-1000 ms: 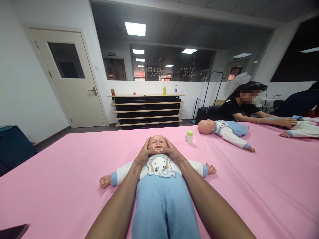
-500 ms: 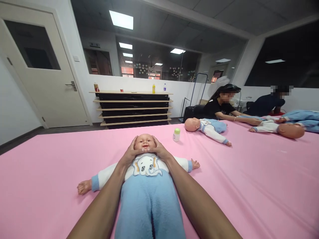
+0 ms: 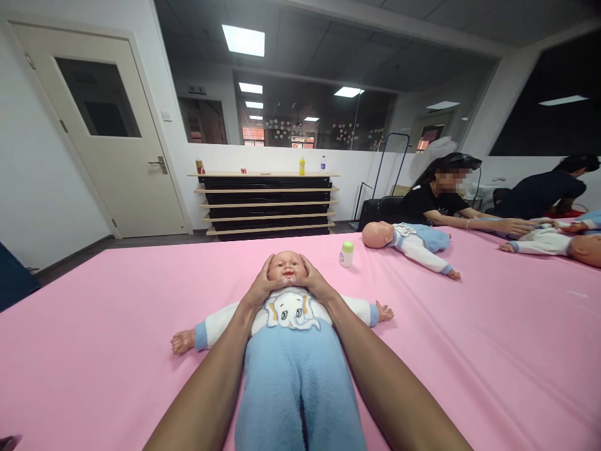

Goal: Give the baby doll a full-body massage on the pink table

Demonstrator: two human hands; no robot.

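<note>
A baby doll lies on its back on the pink table cover, its arms spread wide. It wears a white top with an elephant picture and fluffy light blue trousers. My left hand cups one side of its head, with the thumb laid along the chin. On the other side my right hand mirrors it, fingers curved around the cheek and the thumb near the mouth. Both thumb tips almost meet below the doll's lips. A small white bottle with a green cap stands beyond my right hand.
A second doll lies at the right, and another doll is farther over, where a person in black reaches toward it. Stacked boards stand behind the pink-covered table, with bottles on top.
The whole view has shifted, so the scene sits farther right in the picture. My hands keep the same hold on the doll's head. The farther person in dark clothes leans lower.
</note>
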